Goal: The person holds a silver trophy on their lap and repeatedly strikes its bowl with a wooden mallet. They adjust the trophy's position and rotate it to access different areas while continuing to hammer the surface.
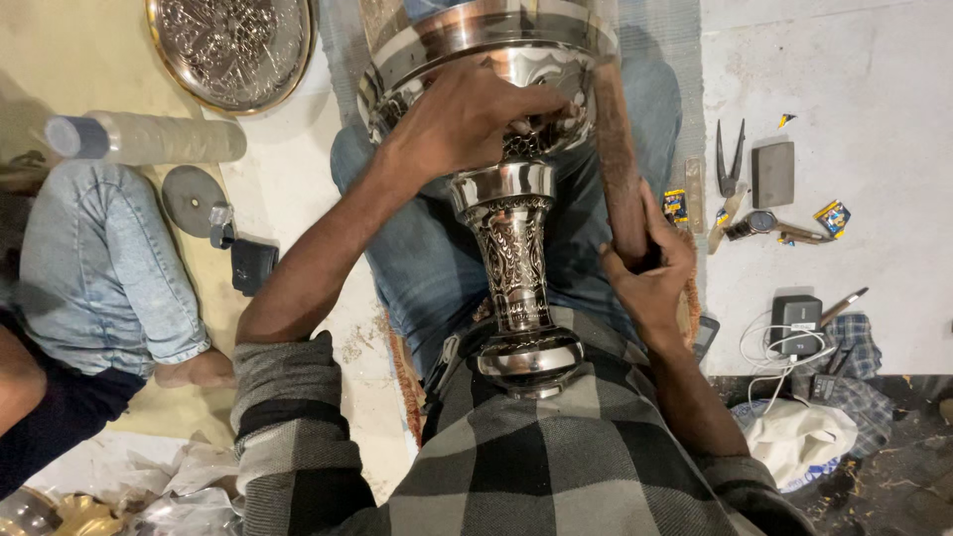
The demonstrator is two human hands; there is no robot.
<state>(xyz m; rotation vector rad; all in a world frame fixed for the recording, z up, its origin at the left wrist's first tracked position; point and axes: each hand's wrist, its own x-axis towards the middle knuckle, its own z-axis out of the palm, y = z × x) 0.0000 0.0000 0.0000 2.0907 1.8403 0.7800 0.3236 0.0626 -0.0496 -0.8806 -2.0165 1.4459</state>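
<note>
Now both hands on vase [511,248] (silver).

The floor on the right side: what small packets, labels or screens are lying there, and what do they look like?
Small packet: beside the right hand, rectangular, blue and yellow.
Small packet: farther right on the pale floor, tilted, blue, yellow and black.
Tiny scrap: above the grey block, yellow and dark.
Phone: by the right wrist, mostly hidden, dark screen.
</note>
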